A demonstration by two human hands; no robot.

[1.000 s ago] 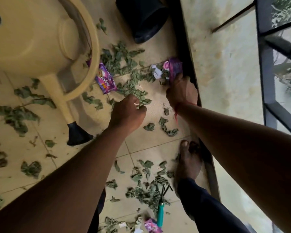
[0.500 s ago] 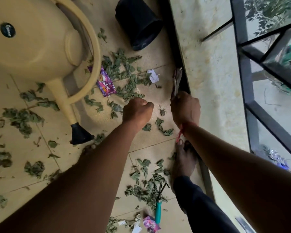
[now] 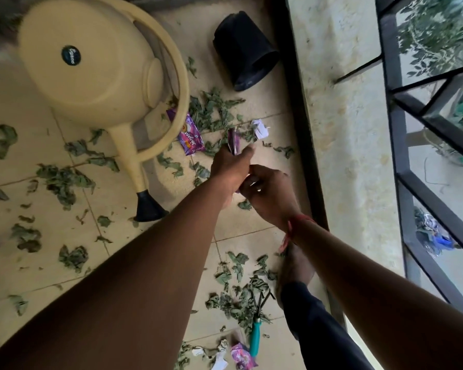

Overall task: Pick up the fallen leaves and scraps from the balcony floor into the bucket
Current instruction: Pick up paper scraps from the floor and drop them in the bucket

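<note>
Our left hand now clenches a crumpled purple foil wrapper, which sticks up from between its fingers. Half a second ago that wrapper was in our right hand, over by the wall's edge, while the left was a closed fist above the leaves. The right hand has since swung in and now touches the left, its fingers curled. We cannot tell whether it holds anything, though a pale scrap shows where the two hands meet. We judge this a hand-over, gathering the pickings into one hand so the other is free.

Nothing has reached the black plastic bucket, which lies on its side well beyond the hands. Dry green leaves are scattered over the beige tiled balcony floor. A second purple snack wrapper and a crumpled white paper scrap lie near the hands. The cream plastic watering can stands to the left.
</note>
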